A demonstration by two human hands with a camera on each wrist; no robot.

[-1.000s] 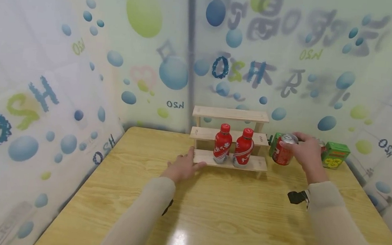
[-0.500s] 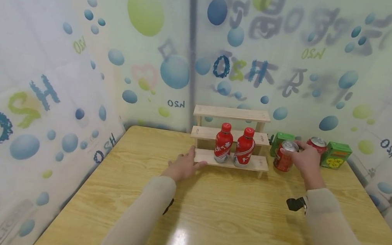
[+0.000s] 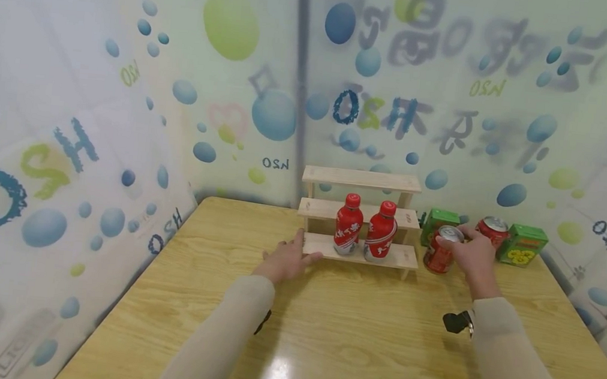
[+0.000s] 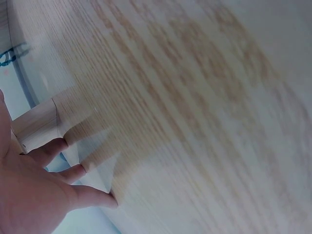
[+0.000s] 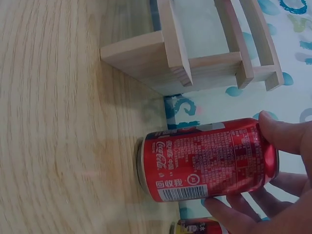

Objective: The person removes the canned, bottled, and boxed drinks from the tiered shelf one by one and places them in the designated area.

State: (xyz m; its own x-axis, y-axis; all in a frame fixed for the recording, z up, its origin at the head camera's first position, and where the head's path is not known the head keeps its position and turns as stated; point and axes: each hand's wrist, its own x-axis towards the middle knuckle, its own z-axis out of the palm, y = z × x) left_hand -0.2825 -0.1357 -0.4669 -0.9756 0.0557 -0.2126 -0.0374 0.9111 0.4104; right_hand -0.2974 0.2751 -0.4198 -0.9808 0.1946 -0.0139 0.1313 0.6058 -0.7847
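Near the right end of the wooden shelf, my right hand [image 3: 476, 257] grips a red Coca-Cola can [image 3: 438, 257] by its upper part. In the right wrist view the can [image 5: 207, 161] shows its barcode, with thumb and fingers round the top end. My left hand [image 3: 285, 260] touches the left end of the three-tier shelf [image 3: 360, 211], fingers spread. The left wrist view has several fingertips of the left hand [image 4: 36, 187] on the tabletop beside a wooden end piece. Two red bottles [image 3: 348, 225] stand upright on the lowest tier.
Behind the gripped can stands a green box [image 3: 444, 217]. A second red can [image 3: 493, 228] and another green box [image 3: 522, 246] with yellow flowers are farther right. A patterned curtain [image 3: 223, 116] closes off the back and sides of the wooden table [image 3: 345, 331].
My right hand has brought the can lower and slightly toward me, showing more of the second can behind it. The left hand keeps its place at the shelf.
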